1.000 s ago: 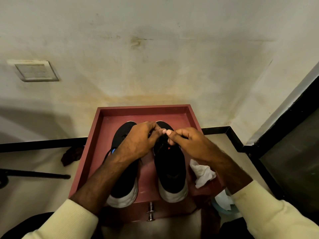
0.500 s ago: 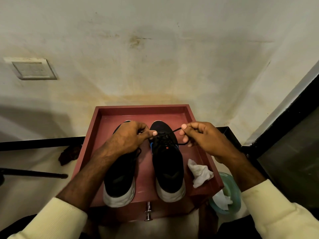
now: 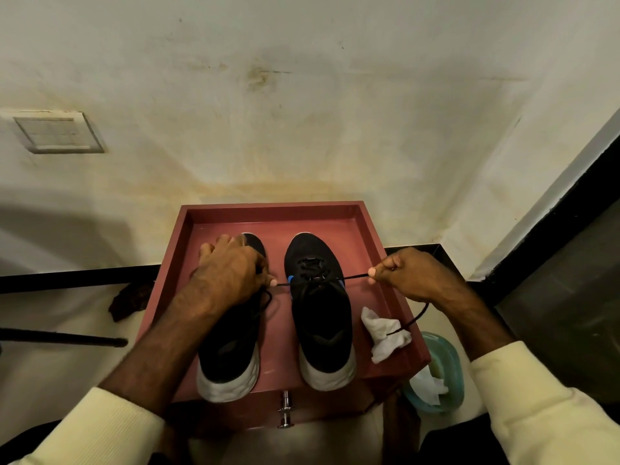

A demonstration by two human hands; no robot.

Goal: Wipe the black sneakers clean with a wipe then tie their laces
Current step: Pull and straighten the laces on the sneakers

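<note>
Two black sneakers on a red tray [image 3: 370,229], toes toward the wall. Right sneaker [image 3: 320,310] mid-tie; left sneaker [image 3: 231,337] partly hidden under the left forearm, its own lace apparently loose beside the tongue.

Left hand [image 3: 231,276] pinching one end of the lace [image 3: 352,277] between thumb and fingertip, just off the shoe's left side. Right hand [image 3: 407,275] closed to a fist-like pinch on the other end, held out past the shoe's right side. Lace drawn taut and level across the eyelets. Spare tail hanging from the right hand, trailing down onto the crumpled wipe [image 3: 385,333] lying on the tray beside the shoe. Teal tub [image 3: 449,364] of wipes below the tray's right corner.

Likely stage: first knot being cinched; bow not yet formed.

Risks, judged:
- Uneven pull could drag the shoe sideways or tip it, nothing pinning it down.
- Slack on release, knot loosening before loops get made.
- Trailing tail could snag the wipe and sweep it off the tray.
- Thin lace, small pinch; slip from the left fingertips plausible.
</note>
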